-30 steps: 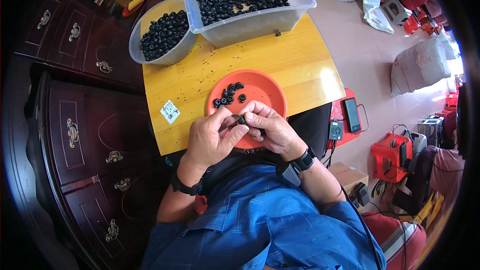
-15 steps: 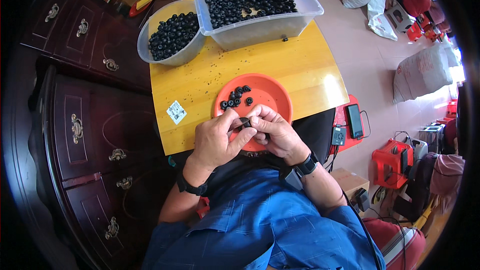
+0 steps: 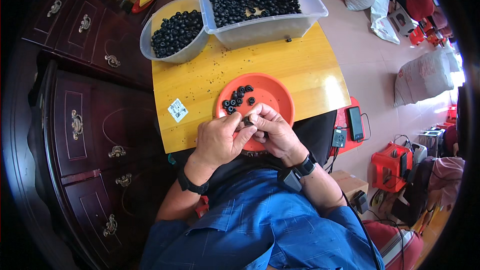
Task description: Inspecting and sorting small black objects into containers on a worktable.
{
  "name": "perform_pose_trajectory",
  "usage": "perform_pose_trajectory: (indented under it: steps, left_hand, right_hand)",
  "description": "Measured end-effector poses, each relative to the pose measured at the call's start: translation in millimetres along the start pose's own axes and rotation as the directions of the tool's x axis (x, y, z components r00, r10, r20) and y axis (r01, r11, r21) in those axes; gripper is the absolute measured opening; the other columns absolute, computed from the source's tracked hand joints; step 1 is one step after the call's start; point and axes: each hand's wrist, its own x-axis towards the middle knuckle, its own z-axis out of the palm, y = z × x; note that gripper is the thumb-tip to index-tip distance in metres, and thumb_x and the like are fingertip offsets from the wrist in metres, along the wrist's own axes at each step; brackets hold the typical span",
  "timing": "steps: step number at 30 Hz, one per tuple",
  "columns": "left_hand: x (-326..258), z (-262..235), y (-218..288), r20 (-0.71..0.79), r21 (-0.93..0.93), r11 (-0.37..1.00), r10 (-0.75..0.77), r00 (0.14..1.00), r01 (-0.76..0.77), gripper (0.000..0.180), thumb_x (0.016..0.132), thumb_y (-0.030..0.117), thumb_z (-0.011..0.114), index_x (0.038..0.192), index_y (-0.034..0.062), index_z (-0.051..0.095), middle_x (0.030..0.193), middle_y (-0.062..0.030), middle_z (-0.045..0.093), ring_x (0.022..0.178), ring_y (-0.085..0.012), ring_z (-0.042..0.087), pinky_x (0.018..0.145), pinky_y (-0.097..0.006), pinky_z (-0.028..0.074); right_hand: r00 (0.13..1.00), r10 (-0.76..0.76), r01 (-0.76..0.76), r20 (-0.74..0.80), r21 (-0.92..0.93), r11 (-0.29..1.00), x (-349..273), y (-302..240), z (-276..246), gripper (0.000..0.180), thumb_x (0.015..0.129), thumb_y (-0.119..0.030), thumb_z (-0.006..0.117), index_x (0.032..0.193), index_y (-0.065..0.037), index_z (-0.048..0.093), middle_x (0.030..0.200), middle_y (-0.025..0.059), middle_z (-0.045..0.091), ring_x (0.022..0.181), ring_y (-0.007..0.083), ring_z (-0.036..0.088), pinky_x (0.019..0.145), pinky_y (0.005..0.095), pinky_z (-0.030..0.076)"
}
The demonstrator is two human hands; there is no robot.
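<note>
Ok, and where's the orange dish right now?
The orange dish sits mid-view in the head picture, at the near edge of the yellow table, partly under the left hand and right hand.

"What's that dark bulk filling the left of the frame?"

"A reddish-brown wooden cabinet (image 3: 95, 102), panelled fronts, with ornate metal handles (image 3: 76, 124)."

"And the furniture in the upper middle?"

"A yellow wooden table (image 3: 300, 70); a patch of glare (image 3: 331, 84) shines near its right corner."

"The floor looks pale to me."

"Pinkish tiles (image 3: 360, 55), faint seams showing, at the upper right. A bulky whitish sack (image 3: 422, 77) stands there, and lower down I see a red plastic stool (image 3: 390, 167)."

"Where's it brightest?"

"A white glow (image 3: 457, 74) at the far right edge, too blown out to show whether it's a window."
</note>
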Motion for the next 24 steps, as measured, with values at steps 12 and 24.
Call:
perform_pose_trajectory:
  steps: [12,24]
  left_hand:
    - [6,-16,6,-0.013,-0.061,0.996,-0.073,0.997,0.073,0.041,0.086,0.045,0.073,0.082,0.0066,0.057,0.067,-0.0088,0.065,0.059,-0.0267,0.067,0.051,-0.036,0.050]
    - [8,-12,9,-0.041,-0.020,0.999,-0.047,0.998,0.046,0.040,0.086,0.043,0.072,0.083,0.0065,0.056,0.068,-0.0084,0.065,0.060,-0.0278,0.067,0.051,-0.037,0.050]
  right_hand:
    - [0.996,0.010,-0.016,0.083,0.082,0.997,-1,-3,4,0.011,0.099,-0.016,0.061,0.107,-0.009,0.060,0.091,-0.0013,0.060,0.060,0.0018,0.041,0.052,0.0153,0.034]
    - [0.997,0.025,-0.035,0.072,0.147,0.989,-1,0,1,0.007,0.099,-0.015,0.061,0.103,-0.010,0.059,0.092,-0.0007,0.063,0.061,0.0012,0.042,0.052,0.0144,0.035]
